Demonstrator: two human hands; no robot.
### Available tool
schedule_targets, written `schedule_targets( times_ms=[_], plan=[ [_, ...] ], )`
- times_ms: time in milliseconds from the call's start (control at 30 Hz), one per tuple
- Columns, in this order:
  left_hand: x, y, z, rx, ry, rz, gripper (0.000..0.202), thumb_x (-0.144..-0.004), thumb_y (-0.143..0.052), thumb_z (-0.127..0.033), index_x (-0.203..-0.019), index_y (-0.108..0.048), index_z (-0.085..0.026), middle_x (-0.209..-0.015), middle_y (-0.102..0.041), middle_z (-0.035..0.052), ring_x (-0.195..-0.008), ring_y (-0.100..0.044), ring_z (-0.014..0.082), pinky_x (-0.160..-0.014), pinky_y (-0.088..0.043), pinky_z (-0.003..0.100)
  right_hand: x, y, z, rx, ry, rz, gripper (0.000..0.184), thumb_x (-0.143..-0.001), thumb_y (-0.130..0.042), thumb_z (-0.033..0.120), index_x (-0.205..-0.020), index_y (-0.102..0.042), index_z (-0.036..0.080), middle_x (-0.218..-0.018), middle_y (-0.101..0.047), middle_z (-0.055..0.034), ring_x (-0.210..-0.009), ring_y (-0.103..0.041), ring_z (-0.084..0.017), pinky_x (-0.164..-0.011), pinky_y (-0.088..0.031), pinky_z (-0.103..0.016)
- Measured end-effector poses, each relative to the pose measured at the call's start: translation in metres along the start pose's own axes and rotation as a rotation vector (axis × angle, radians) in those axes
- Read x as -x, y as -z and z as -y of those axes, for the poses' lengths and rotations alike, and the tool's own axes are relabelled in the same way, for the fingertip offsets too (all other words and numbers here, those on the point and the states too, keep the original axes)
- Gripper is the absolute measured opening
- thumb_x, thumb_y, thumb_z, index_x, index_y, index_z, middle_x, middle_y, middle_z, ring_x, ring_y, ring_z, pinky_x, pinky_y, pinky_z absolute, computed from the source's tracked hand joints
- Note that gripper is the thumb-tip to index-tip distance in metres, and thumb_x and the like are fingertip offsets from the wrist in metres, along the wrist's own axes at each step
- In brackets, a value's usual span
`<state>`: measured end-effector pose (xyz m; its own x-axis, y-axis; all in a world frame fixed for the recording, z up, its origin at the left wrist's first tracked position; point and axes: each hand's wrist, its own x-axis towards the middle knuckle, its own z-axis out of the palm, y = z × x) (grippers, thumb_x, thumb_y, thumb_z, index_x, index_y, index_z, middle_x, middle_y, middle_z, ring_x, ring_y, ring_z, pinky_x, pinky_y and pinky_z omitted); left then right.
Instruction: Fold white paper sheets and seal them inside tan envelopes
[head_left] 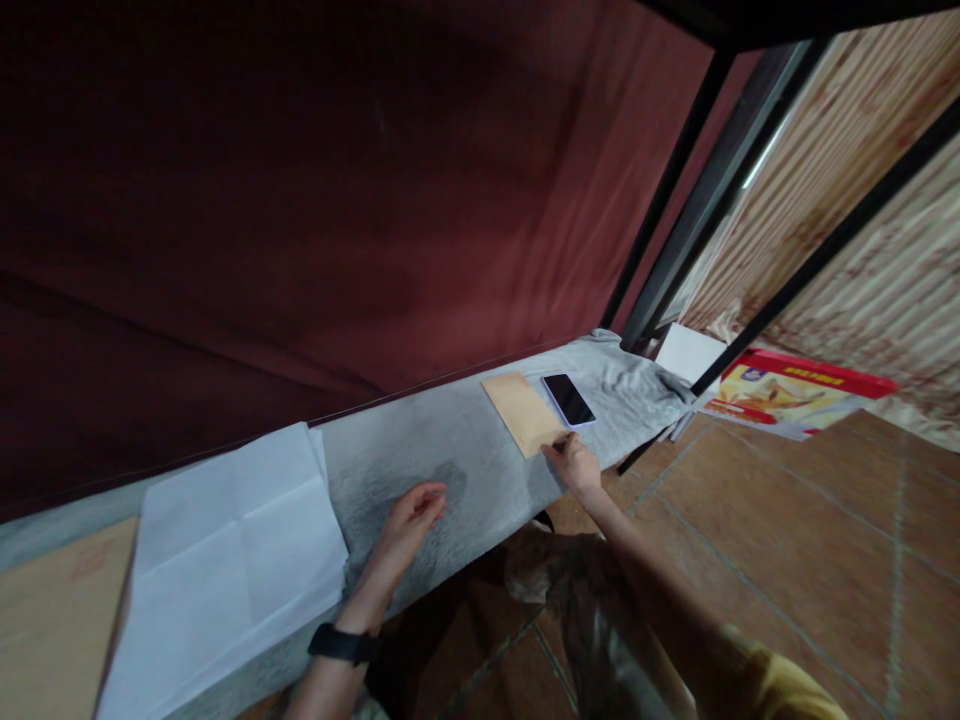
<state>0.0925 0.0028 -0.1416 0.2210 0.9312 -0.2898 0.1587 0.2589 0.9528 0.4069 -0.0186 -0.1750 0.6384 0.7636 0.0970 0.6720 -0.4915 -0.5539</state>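
A small tan envelope lies flat on the grey cloth-covered bench. At its near right corner is my right hand, fingers closed on the paper edge. Just beyond that hand, a phone with a dark screen rests beside the envelope. My left hand, with a black band on the wrist, hovers over the bench to the left, its fingers loosely curled and slightly apart with nothing visible in them. Nearest to it is a stack of creased white paper sheets.
A larger tan envelope lies at the far left, beside the sheets. A dark red curtain hangs along the back. Black metal posts rise at the right end. Beyond them, a red and yellow box sits above the tiled floor.
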Motion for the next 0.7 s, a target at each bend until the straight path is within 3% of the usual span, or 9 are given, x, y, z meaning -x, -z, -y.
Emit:
schedule_targets(
  times_ms=[100,233,400,500,600,700],
  plan=[
    [-0.001,0.002,0.001,-0.02,-0.007,-0.009,0.043,-0.066,-0.074,-0.05,-0.096,-0.071,-0.02,-0.083,-0.073,0.0066,-0.08,-0.067,0.0227,-0.07,-0.05,0.032,0.001,0.003,0.001,0.048,0.02,0.02,0.045,-0.088,-0.071,0.048,-0.112,-0.059,0.012,-0.091,-0.073,-0.019,-0.094,-0.072,-0.034,-0.077,-0.05,-0.036],
    [-0.002,0.006,0.005,-0.056,-0.032,-0.004,0.045,-0.068,-0.071,-0.052,-0.098,-0.07,-0.02,-0.083,-0.073,0.0055,-0.081,-0.068,0.0229,-0.073,-0.053,0.033,0.006,0.009,0.005,0.21,0.071,0.051,0.061,-0.096,-0.058,0.053,-0.135,-0.047,0.007,-0.101,-0.072,-0.0199,-0.094,-0.072,-0.032,-0.078,-0.051,-0.037],
    [-0.004,0.009,0.011,-0.113,-0.074,-0.003,0.046,-0.07,-0.066,-0.052,-0.101,-0.069,-0.018,-0.085,-0.072,0.0066,-0.081,-0.068,0.0227,-0.074,-0.053,0.034,-0.002,0.005,0.027,0.232,0.468,-0.013,0.045,-0.101,-0.047,0.039,-0.137,-0.052,0.013,-0.126,-0.064,-0.0185,-0.118,-0.06,-0.028,-0.099,-0.046,-0.038],
    [-0.005,0.008,0.014,-0.145,-0.09,-0.006,0.046,-0.07,-0.065,-0.051,-0.101,-0.07,-0.017,-0.083,-0.071,0.0067,-0.08,-0.067,0.0228,-0.073,-0.053,0.034,-0.014,-0.011,0.052,0.238,0.587,-0.011,0.051,-0.099,-0.049,0.038,-0.143,-0.049,0.011,-0.144,-0.053,-0.021,-0.134,-0.046,-0.031,-0.111,-0.036,-0.044],
    [-0.005,0.007,0.016,-0.166,-0.115,-0.01,0.046,-0.071,-0.065,-0.051,-0.101,-0.071,-0.016,-0.083,-0.071,0.0072,-0.081,-0.067,0.0233,-0.074,-0.052,0.035,-0.025,-0.032,0.074,0.29,0.522,0.0,0.062,-0.096,-0.052,0.042,-0.151,-0.041,0.014,-0.157,-0.04,-0.0197,-0.147,-0.028,-0.037,-0.117,-0.02,-0.059],
    [-0.004,0.005,0.016,-0.193,-0.137,-0.002,0.043,-0.072,-0.064,-0.049,-0.1,-0.071,-0.016,-0.085,-0.072,0.0079,-0.084,-0.068,0.0239,-0.077,-0.052,0.035,-0.031,-0.046,0.084,0.323,0.371,0.037,0.07,-0.094,-0.052,0.05,-0.154,-0.037,0.018,-0.162,-0.033,-0.019,-0.149,-0.023,-0.04,-0.115,-0.013,-0.067]
  ],
)
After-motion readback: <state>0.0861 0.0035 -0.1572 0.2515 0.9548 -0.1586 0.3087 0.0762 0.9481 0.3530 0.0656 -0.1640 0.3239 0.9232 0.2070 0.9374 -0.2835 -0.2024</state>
